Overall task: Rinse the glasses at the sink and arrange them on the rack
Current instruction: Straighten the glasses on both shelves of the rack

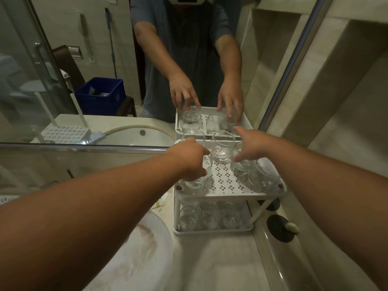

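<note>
Hands are working over the white plastic two-shelf rack (pixel 228 192): left hand (pixel 190 159) is gripping a clear glass (pixel 199 177) on its top shelf; right hand (pixel 249 147) is spreading wide near another. Next, probably letting go gently.

Mirrored behind the counter (pixel 220 259): blue crate (pixel 100 95) on a dark chair (pixel 65 59). Black stoppers (pixel 279 227) along the counter's right edge.

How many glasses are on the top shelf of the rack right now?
5 show on the top shelf: back left, back middle, front left under the left hand, right below the right hand, front right. Hands may hide more.
</note>
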Demonstrator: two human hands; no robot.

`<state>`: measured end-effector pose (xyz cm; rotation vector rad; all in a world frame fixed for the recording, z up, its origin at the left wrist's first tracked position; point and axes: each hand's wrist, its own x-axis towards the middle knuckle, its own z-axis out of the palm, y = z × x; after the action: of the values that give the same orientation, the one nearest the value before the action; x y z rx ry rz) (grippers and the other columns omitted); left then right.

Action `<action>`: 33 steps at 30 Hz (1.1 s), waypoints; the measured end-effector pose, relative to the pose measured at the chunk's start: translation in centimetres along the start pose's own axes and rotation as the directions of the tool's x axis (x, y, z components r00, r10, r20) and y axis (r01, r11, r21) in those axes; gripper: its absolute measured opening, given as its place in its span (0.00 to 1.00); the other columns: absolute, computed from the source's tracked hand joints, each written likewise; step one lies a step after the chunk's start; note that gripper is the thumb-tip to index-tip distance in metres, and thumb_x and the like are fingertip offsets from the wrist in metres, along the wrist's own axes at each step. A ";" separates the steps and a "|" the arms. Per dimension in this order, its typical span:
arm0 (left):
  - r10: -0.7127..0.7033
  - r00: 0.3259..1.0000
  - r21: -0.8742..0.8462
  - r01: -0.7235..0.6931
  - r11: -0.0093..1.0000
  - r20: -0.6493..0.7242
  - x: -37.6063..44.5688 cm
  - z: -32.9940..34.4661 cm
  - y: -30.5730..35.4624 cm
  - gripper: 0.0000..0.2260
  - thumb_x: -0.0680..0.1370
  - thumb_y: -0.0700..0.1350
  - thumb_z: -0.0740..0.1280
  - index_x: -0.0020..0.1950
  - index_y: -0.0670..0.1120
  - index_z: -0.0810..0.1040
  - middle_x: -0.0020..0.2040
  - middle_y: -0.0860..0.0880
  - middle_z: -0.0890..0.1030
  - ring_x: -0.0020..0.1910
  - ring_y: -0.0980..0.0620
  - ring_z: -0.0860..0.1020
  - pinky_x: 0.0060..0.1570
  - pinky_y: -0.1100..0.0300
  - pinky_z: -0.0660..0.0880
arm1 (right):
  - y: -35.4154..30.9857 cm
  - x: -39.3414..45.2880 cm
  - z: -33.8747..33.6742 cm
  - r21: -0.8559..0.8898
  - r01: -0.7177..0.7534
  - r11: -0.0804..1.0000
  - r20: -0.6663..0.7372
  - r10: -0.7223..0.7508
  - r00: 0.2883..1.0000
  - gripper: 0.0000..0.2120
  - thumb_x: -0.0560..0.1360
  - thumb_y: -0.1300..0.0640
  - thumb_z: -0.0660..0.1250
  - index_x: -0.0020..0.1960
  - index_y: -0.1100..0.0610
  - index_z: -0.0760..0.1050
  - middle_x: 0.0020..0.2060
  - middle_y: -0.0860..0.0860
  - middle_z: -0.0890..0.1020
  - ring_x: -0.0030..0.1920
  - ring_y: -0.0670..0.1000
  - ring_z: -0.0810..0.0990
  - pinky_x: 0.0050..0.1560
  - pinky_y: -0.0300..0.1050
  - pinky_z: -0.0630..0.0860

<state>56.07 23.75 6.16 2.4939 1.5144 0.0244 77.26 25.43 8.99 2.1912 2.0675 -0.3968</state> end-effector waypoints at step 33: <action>-0.005 1.000 -0.026 0.005 1.000 0.007 0.1 0.5 -0.4 0.30 0.75 0.57 0.71 0.76 0.61 0.65 0.74 0.45 0.65 0.65 0.41 0.74 0.59 0.50 0.76 | 2.9 -7.4 3.0 0.081 -0.185 0.979 -0.072 0.191 0.979 0.34 0.73 0.58 0.71 0.75 0.46 0.63 0.70 0.52 0.69 0.45 0.50 0.78 0.31 0.41 0.74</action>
<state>55.85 23.95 5.61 2.4678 1.5077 0.0346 79.47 17.36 7.75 2.4580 1.8869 -0.3792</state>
